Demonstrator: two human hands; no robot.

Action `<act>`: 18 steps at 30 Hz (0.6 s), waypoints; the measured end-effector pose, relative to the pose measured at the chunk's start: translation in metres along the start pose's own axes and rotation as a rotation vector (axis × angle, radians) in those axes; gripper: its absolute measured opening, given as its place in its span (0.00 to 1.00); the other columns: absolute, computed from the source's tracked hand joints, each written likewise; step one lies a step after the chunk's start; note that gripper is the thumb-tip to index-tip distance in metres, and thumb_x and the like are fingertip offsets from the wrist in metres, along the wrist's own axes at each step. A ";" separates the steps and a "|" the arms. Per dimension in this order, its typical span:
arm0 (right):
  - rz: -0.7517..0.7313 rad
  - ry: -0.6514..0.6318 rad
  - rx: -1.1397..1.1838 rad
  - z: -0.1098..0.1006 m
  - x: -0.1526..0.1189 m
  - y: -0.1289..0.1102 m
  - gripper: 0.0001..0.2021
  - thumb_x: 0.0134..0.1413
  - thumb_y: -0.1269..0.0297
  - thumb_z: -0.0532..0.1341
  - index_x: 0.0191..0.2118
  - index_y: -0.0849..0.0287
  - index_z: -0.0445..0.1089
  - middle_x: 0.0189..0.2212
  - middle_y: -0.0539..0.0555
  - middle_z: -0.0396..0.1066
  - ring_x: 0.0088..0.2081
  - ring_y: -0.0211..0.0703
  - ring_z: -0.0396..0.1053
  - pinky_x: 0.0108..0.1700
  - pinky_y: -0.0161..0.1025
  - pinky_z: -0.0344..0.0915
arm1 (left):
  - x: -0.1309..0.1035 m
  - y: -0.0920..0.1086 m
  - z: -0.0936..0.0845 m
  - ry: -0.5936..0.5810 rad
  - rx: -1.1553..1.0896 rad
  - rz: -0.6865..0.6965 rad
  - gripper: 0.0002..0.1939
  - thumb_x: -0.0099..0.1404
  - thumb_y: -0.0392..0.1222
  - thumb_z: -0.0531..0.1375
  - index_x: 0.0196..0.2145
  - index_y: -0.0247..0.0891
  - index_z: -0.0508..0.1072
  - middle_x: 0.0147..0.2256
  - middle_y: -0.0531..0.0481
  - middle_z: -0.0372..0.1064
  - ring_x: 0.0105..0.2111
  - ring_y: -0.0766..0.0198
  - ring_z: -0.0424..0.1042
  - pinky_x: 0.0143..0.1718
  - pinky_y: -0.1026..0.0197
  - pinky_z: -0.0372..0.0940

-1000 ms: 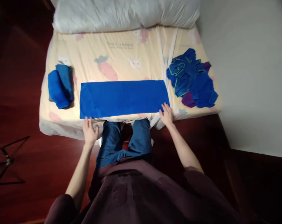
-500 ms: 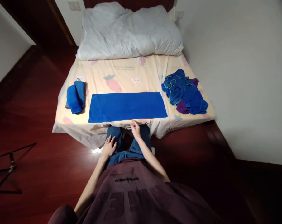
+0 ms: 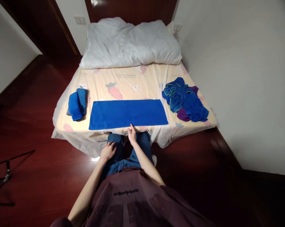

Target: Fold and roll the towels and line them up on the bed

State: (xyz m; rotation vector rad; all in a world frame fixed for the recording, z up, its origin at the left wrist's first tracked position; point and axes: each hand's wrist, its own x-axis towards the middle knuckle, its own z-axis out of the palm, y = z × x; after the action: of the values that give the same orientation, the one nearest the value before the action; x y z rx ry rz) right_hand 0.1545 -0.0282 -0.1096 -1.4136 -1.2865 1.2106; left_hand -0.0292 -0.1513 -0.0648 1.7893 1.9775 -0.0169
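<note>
A blue towel point(image 3: 128, 114) lies flat as a long rectangle near the front edge of the bed. My right hand point(image 3: 132, 135) is at its near edge, index finger stretched out to that edge and the other fingers partly bent, holding nothing. Resting on my left thigh is my left hand point(image 3: 107, 152), fingers loosely apart and nothing in them. To the left of the flat towel sit rolled or folded blue towels point(image 3: 75, 105), one leaning over another. On the right is a crumpled heap of blue and purple cloths point(image 3: 186, 100), some with green edging.
The bed point(image 3: 135, 83) has a pale sheet printed with carrots under a clear-looking cover. A large white pillow or quilt point(image 3: 133, 45) lies at the headboard. A wall point(image 3: 239, 78) stands close on the right. Black stand legs point(image 3: 7, 175) are on the floor at left.
My right hand has shifted slightly left along the towel's near edge. My left hand stays on the thigh, its fingers a little more bent. The view has tilted up slightly.
</note>
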 end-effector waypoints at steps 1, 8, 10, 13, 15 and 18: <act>0.011 0.037 -0.001 0.001 0.000 -0.001 0.29 0.66 0.50 0.54 0.67 0.58 0.67 0.57 0.63 0.76 0.56 0.53 0.74 0.59 0.48 0.72 | 0.012 0.003 -0.013 -0.028 0.016 0.010 0.22 0.75 0.46 0.53 0.61 0.43 0.75 0.60 0.38 0.72 0.56 0.47 0.76 0.57 0.49 0.71; -0.002 0.097 -0.001 0.008 -0.001 0.006 0.29 0.67 0.46 0.51 0.64 0.56 0.71 0.52 0.63 0.79 0.57 0.58 0.75 0.61 0.54 0.71 | 0.144 0.051 -0.115 0.075 0.028 0.173 0.19 0.76 0.44 0.52 0.54 0.47 0.80 0.52 0.42 0.79 0.51 0.49 0.79 0.50 0.54 0.72; 0.025 0.069 -0.026 0.009 -0.003 0.010 0.30 0.67 0.47 0.51 0.68 0.53 0.67 0.54 0.61 0.79 0.55 0.58 0.77 0.60 0.55 0.71 | 0.189 0.070 -0.136 0.099 0.058 0.215 0.19 0.75 0.43 0.53 0.55 0.44 0.80 0.53 0.40 0.78 0.53 0.48 0.77 0.51 0.53 0.72; 0.071 0.012 -0.078 0.010 -0.005 0.013 0.33 0.68 0.45 0.48 0.73 0.51 0.60 0.55 0.60 0.77 0.49 0.57 0.80 0.55 0.53 0.75 | 0.255 0.094 -0.151 0.111 0.087 0.253 0.20 0.72 0.38 0.54 0.56 0.40 0.78 0.55 0.38 0.76 0.56 0.50 0.74 0.57 0.53 0.69; 0.123 -0.029 -0.137 0.011 -0.007 0.014 0.32 0.69 0.45 0.46 0.74 0.48 0.58 0.54 0.59 0.78 0.46 0.57 0.81 0.53 0.52 0.76 | 0.294 0.106 -0.150 0.121 0.069 0.251 0.22 0.71 0.35 0.53 0.59 0.37 0.76 0.57 0.37 0.75 0.59 0.51 0.72 0.60 0.53 0.67; 0.196 -0.062 -0.265 0.013 -0.006 0.014 0.31 0.71 0.48 0.45 0.75 0.49 0.56 0.52 0.59 0.78 0.46 0.57 0.81 0.53 0.50 0.75 | 0.343 0.114 -0.135 0.085 0.027 0.251 0.26 0.70 0.31 0.53 0.63 0.30 0.72 0.61 0.32 0.70 0.62 0.47 0.68 0.63 0.48 0.64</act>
State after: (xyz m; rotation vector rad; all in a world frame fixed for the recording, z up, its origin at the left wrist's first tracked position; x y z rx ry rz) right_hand 0.1440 -0.0360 -0.1245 -1.7385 -1.4174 1.2552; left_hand 0.0204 0.2301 -0.0298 2.0744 1.8020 0.1163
